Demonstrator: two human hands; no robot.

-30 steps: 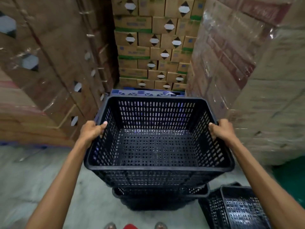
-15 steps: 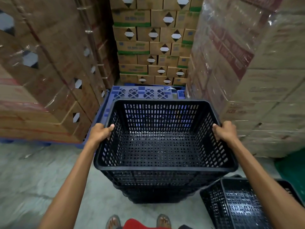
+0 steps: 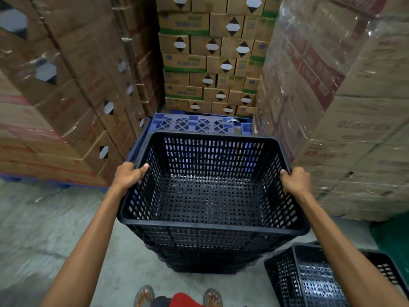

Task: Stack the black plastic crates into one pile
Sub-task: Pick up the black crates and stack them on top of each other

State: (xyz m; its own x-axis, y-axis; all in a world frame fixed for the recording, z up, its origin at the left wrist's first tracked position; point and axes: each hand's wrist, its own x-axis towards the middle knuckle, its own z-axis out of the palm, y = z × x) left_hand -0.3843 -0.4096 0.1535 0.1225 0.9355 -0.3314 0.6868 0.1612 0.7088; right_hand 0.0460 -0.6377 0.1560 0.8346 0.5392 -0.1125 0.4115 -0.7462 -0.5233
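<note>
A black perforated plastic crate (image 3: 210, 193) sits nested on top of a pile of black crates (image 3: 208, 260) on the concrete floor in front of me. My left hand (image 3: 129, 175) grips its left rim, thumb over the edge. My right hand (image 3: 295, 180) grips the right rim the same way. Another black crate (image 3: 309, 278) stands on the floor at the lower right, partly hidden behind my right forearm.
Tall stacks of shrink-wrapped cardboard boxes rise on the left (image 3: 66, 96), at the back (image 3: 210, 58) and on the right (image 3: 343, 107). A blue plastic pallet (image 3: 194, 124) lies just beyond the crate. My sandalled feet (image 3: 177, 296) stand near the pile. A green surface (image 3: 394, 238) shows at the right edge.
The crate in my hands has come down onto the pile; the gap to the crate below has closed. The view has tilted down, showing my feet and more of the blue pallet.
</note>
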